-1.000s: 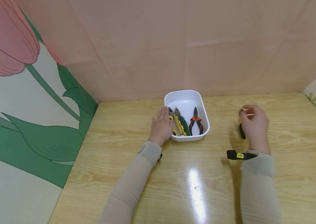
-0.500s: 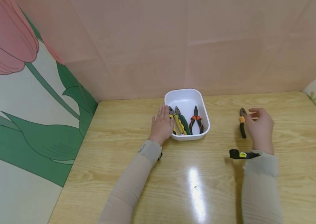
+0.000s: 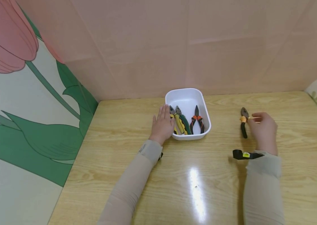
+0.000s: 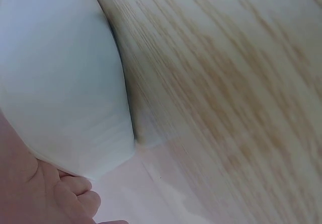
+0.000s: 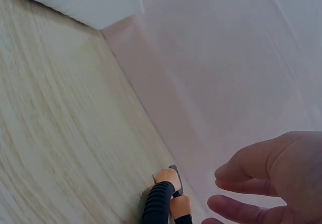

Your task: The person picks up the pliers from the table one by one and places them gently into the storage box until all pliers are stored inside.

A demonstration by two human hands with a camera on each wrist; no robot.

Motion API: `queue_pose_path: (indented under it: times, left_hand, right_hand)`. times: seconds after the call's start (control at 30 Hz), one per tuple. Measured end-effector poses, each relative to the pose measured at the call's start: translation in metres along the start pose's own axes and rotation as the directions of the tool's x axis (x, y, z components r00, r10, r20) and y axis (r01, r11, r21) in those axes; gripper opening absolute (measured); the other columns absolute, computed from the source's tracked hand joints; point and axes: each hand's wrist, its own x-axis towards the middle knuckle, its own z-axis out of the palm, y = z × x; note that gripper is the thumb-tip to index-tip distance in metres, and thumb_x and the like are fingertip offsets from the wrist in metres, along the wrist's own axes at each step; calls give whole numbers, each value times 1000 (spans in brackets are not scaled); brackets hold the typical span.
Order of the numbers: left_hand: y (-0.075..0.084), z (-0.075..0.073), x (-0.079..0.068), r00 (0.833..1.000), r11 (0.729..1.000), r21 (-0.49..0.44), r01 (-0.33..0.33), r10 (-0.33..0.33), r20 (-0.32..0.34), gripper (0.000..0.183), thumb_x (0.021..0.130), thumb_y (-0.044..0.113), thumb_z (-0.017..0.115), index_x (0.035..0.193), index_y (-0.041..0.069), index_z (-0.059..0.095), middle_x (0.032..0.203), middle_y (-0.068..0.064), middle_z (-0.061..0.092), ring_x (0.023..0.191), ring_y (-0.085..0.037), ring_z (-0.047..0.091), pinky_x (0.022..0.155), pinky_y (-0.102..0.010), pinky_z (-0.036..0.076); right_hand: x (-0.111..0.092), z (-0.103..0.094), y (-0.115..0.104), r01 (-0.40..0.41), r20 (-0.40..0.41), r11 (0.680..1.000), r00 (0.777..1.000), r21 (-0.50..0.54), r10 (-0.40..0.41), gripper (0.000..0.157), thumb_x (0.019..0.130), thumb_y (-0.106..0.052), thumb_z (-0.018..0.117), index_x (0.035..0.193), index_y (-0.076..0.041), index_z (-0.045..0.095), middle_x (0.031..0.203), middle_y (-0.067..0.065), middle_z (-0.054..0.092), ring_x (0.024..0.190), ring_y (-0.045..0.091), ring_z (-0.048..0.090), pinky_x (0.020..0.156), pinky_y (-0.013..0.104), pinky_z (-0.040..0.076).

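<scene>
A white plastic box [image 3: 190, 137] holds pliers: yellow-and-green-handled pliers [image 3: 182, 120], needle-nose pliers [image 3: 197, 118] with orange-and-black handles, and yellow-handled pliers [image 3: 171, 112] partly hidden by my left hand [image 3: 161, 125]. That hand rests against the box's left side, fingers straight. In the left wrist view it touches the box's outer wall [image 4: 65, 73]. Orange-and-black pliers [image 3: 243, 120] lie on the table right of the box, jaws pointing away from me. My right hand [image 3: 265, 129] is just right of them, holding nothing; the right wrist view shows its thumb and fingers apart.
The wood-grain table [image 3: 119, 147] meets a pinkish cloth-like backdrop [image 3: 147, 62] behind the box. On the left stands a wall panel with a tulip print [image 3: 40, 134]. A bright light reflection lies on the table's front middle.
My right hand has let go of the orange-and-black pliers and drawn back to the right and slightly toward me. Those pliers stay on the table. My left hand keeps its place on the box.
</scene>
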Motion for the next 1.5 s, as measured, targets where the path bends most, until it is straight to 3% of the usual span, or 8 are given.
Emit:
queue_pose_path:
  times: [0.47, 0.93, 1.23, 1.5]
  left_hand:
    - [0, -1, 0, 1000, 1000, -4, 5, -5, 3, 64, 104, 40, 26, 156, 16, -2, 165, -1, 0, 153, -16, -5, 124, -53, 10]
    - [-1, -1, 0, 1000, 1000, -7, 8, -8, 8, 64, 104, 41, 25, 156, 17, -4, 164, 3, -7, 153, -17, -5, 124, -53, 9]
    - [-1, -2, -1, 1000, 1000, -7, 8, -8, 1, 64, 104, 40, 27, 156, 16, -2, 165, 2, -5, 154, -18, -2, 123, -54, 10]
    - [0, 0, -1, 1000, 1000, 2, 7, -7, -5, 64, 104, 40, 27, 156, 17, -2, 165, 2, -3, 153, -16, -4, 123, -54, 10]
  right_hand:
    - [2, 0, 8, -20, 70, 1000, 997, -9, 21, 57, 99, -34, 40, 140, 5, 42, 137, 34, 44, 117, 45, 47, 75, 36, 45]
    - [7, 2, 19, -55, 79, 998, 995, -17, 56, 58, 95, -21, 44, 143, 10, 33, 133, 33, 48, 107, 37, 54, 58, 14, 40]
    - [10, 7, 20, -82, 68, 995, 994, -64, 87, 53, 92, -16, 47, 136, 13, 42, 130, 32, 49, 110, 41, 49, 72, 30, 42]
    - [10, 11, 22, -107, 35, 991, 993, -77, 110, 51, 90, -15, 52, 132, 12, 46, 126, 33, 49, 108, 43, 49, 68, 28, 38]
